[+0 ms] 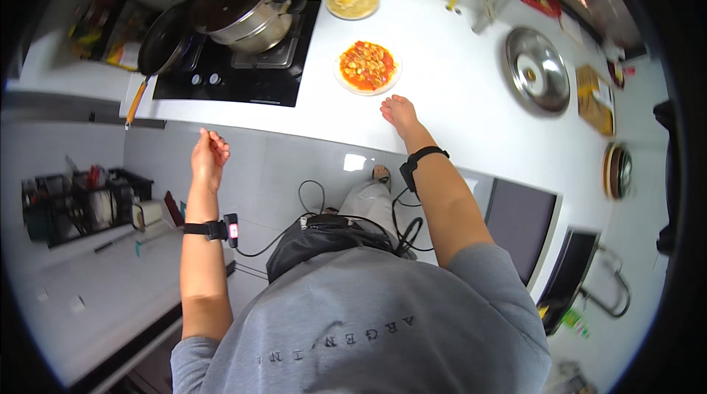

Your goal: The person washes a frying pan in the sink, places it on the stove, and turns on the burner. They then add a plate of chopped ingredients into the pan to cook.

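Observation:
My right hand (400, 113) is over the front part of the white counter, nearest a plate of red-sauced food (368, 66), and does not seem to touch it. Its fingers are loosely bent and nothing shows in them. In front of the counter, below the hob, my left hand (210, 156) hangs in the air with half-curled fingers, also empty as far as I can see. A frying pan with a wooden handle (136, 102) sits at the hob's left, the handle reaching past the counter's front edge. Behind the red dish lies a plate with yellow food pieces (352, 1).
On the black gas hob (232, 84) stands a metal steamer pot (248, 24). A steel basin (537, 71) and a cardboard box (595, 100) are to the right. A black rack (91, 200) stands on the left worktop. Cables (406, 236) hang near my waist.

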Demonstrator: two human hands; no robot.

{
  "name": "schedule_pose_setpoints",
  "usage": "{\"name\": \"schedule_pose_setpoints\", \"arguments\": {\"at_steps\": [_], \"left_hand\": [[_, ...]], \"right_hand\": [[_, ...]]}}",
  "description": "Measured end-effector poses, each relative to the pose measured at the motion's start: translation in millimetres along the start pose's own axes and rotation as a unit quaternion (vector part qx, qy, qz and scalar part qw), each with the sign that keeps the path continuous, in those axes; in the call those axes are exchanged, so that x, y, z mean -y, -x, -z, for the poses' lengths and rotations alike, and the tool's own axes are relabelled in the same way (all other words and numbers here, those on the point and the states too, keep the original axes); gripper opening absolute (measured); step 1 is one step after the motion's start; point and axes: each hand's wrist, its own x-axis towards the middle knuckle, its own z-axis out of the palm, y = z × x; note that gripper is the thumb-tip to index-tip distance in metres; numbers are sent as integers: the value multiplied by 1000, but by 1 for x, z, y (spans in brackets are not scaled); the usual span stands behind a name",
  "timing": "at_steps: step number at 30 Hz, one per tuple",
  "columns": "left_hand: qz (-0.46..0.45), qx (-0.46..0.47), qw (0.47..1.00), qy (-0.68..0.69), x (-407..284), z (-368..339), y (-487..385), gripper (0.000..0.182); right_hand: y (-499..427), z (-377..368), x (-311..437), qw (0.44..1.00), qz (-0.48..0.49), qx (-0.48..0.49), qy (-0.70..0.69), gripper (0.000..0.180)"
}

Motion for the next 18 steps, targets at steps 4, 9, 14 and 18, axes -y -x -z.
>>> {"name": "schedule_pose_setpoints", "arguments": {"at_steps": [4, 9, 14, 18], "left_hand": [[-22, -81, 996, 37, -12, 10, 32, 36], [-25, -147, 985, 83, -4, 8, 51, 38], [-26, -187, 974, 123, 10, 20, 75, 39], [-31, -234, 961, 142, 20, 39, 96, 37]], "right_hand": [[-26, -20, 11, 999, -11, 37, -12, 56], [-55, -17, 6, 999, -2, 4, -37, 53], [-74, -11, 7, 996, -7, 46, -77, 51], [-68, -13, 16, 998, 14, 17, -51, 21]]}}
